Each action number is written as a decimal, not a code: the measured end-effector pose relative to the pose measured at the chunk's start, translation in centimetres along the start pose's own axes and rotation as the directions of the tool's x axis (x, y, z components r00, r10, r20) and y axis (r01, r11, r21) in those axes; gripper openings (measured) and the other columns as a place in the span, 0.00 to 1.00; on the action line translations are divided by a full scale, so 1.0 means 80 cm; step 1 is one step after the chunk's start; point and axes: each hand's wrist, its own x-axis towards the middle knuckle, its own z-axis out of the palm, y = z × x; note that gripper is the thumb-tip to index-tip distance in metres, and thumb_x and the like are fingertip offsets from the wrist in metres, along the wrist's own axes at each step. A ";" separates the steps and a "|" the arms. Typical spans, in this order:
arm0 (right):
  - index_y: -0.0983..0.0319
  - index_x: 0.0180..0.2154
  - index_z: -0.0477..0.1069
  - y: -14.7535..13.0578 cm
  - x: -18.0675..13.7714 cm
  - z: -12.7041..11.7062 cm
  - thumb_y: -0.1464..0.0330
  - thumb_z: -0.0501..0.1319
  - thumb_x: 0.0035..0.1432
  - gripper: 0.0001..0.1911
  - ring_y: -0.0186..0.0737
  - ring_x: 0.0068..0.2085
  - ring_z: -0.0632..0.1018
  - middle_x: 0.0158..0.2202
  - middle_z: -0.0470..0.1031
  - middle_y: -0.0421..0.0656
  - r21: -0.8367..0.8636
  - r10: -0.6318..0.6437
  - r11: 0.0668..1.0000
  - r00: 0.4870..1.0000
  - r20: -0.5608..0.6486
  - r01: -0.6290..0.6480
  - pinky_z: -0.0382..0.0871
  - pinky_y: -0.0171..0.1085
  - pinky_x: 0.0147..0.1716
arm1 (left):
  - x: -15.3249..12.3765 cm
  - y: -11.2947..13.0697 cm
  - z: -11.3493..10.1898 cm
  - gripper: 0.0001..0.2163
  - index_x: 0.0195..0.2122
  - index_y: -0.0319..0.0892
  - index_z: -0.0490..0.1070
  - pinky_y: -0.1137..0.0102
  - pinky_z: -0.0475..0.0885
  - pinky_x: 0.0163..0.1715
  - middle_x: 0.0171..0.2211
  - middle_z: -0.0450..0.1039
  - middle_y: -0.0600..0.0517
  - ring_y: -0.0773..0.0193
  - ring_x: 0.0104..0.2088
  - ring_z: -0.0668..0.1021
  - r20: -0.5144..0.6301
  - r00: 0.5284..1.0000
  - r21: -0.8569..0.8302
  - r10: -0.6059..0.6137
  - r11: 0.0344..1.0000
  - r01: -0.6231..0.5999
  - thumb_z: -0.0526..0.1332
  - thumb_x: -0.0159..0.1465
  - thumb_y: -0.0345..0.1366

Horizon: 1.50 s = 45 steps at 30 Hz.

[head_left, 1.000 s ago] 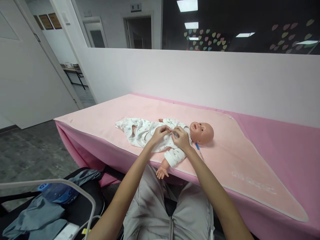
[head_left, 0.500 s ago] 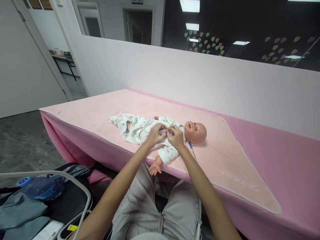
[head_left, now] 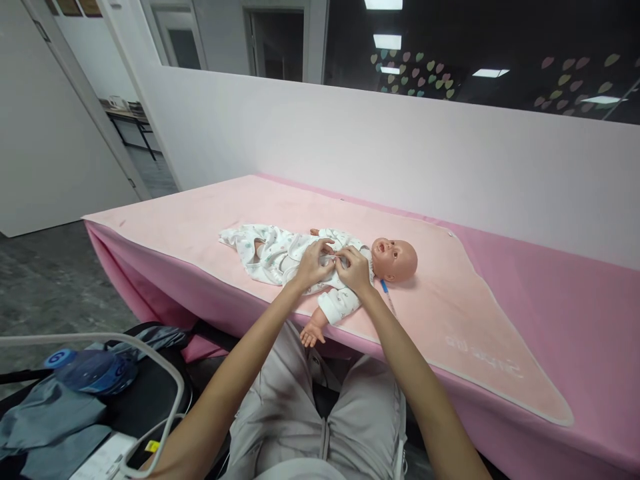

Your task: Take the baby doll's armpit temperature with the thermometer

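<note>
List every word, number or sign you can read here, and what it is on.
"6" or "G", cannot tell which: white mark on the blue bottle cap.
White stitched lettering on the pink mat: upside down, blurred, unreadable.
Framed plaques at top left: too small to read.
Romper pinched by left hand and right hand: small print pattern, no lettering seen.

The one camera is riding on the person's head, looking forward and down over their own lap (head_left: 320, 420) toward a pink-covered table (head_left: 575, 293). It is facing the white partition wall (head_left: 400, 153) behind the table, with a doorway (head_left: 277, 43) showing at the upper left. Both forearms are reaching away from the lens, so the left hand (head_left: 313, 263) and right hand (head_left: 356, 270) are appearing at arm's length, near mid-frame, on a doll (head_left: 395, 259). The wide lens is taking in the floor at far left.
</note>
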 end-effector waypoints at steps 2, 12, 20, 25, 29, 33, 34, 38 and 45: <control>0.61 0.30 0.70 0.001 0.000 0.000 0.74 0.54 0.52 0.07 0.35 0.33 0.72 0.31 0.71 0.42 0.012 -0.013 1.000 1.000 -0.012 0.013 0.64 0.32 0.33 | 0.001 -0.001 0.001 0.19 0.45 0.42 0.61 0.66 0.65 0.44 0.33 0.71 0.53 0.62 0.37 0.73 0.000 1.000 -0.003 -0.012 1.000 0.012 0.57 0.50 0.27; 0.61 0.29 0.68 0.004 0.002 0.003 0.74 0.53 0.52 0.06 0.36 0.33 0.71 0.31 0.70 0.42 -0.007 -0.011 1.000 1.000 -0.022 0.011 0.63 0.33 0.34 | 0.002 -0.003 0.004 0.19 0.44 0.42 0.61 0.67 0.66 0.43 0.33 0.71 0.53 0.64 0.36 0.74 -0.008 0.999 -0.051 -0.046 0.998 0.046 0.57 0.50 0.26; 0.62 0.28 0.68 0.003 0.001 0.002 0.74 0.53 0.51 0.06 0.35 0.33 0.71 0.32 0.69 0.43 -0.013 -0.013 1.000 0.999 -0.045 0.013 0.64 0.33 0.33 | 0.003 -0.002 0.003 0.17 0.42 0.42 0.63 0.67 0.66 0.41 0.31 0.72 0.53 0.63 0.35 0.74 -0.004 0.999 0.016 -0.047 0.999 0.047 0.58 0.50 0.27; 0.62 0.27 0.68 0.001 -0.001 0.004 0.73 0.54 0.51 0.06 0.37 0.35 0.72 0.34 0.69 0.45 -0.059 -0.003 0.998 0.996 -0.094 -0.002 0.65 0.33 0.33 | 0.002 -0.004 0.004 0.20 0.45 0.42 0.61 0.68 0.67 0.40 0.31 0.72 0.54 0.64 0.34 0.74 0.008 0.997 -0.039 -0.081 0.996 0.081 0.58 0.50 0.26; 0.62 0.28 0.69 0.000 -0.002 0.005 0.72 0.53 0.52 0.06 0.38 0.36 0.72 0.34 0.69 0.44 -0.068 0.012 0.998 0.994 -0.105 -0.019 0.65 0.34 0.36 | 0.001 -0.005 0.006 0.22 0.47 0.43 0.59 0.71 0.67 0.37 0.32 0.72 0.53 0.65 0.34 0.74 0.012 0.991 -0.153 -0.130 0.980 0.130 0.57 0.50 0.25; 0.61 0.29 0.68 0.000 -0.002 0.004 0.72 0.53 0.53 0.06 0.38 0.36 0.72 0.33 0.69 0.44 -0.063 0.022 0.998 0.995 -0.098 -0.029 0.65 0.35 0.37 | 0.000 -0.005 0.006 0.22 0.47 0.43 0.59 0.72 0.67 0.36 0.33 0.72 0.52 0.66 0.35 0.74 0.013 0.986 -0.220 -0.167 0.961 0.166 0.56 0.50 0.24; 0.61 0.29 0.68 0.000 -0.002 0.004 0.72 0.53 0.53 0.06 0.38 0.36 0.72 0.33 0.69 0.44 -0.062 0.022 0.998 0.995 -0.096 -0.028 0.65 0.35 0.37 | 0.000 -0.005 0.005 0.21 0.47 0.43 0.60 0.71 0.67 0.37 0.33 0.72 0.52 0.66 0.35 0.74 0.012 0.986 -0.216 -0.168 0.962 0.166 0.56 0.51 0.24; 0.61 0.29 0.67 0.000 -0.002 0.004 0.72 0.53 0.53 0.05 0.38 0.36 0.71 0.33 0.68 0.44 -0.058 0.009 0.998 0.994 -0.104 -0.015 0.65 0.35 0.37 | 0.000 -0.004 0.004 0.19 0.44 0.43 0.63 0.69 0.67 0.39 0.33 0.72 0.53 0.64 0.35 0.73 0.012 0.993 -0.115 -0.118 0.986 0.118 0.56 0.50 0.25; 0.61 0.28 0.66 0.001 -0.003 0.006 0.73 0.53 0.52 0.04 0.37 0.36 0.71 0.33 0.67 0.43 -0.045 0.009 0.999 0.996 -0.087 -0.013 0.65 0.35 0.37 | 0.002 -0.003 0.003 0.16 0.43 0.43 0.65 0.66 0.66 0.42 0.34 0.72 0.53 0.62 0.37 0.73 0.056 0.993 -0.031 -0.105 0.994 0.107 0.56 0.51 0.26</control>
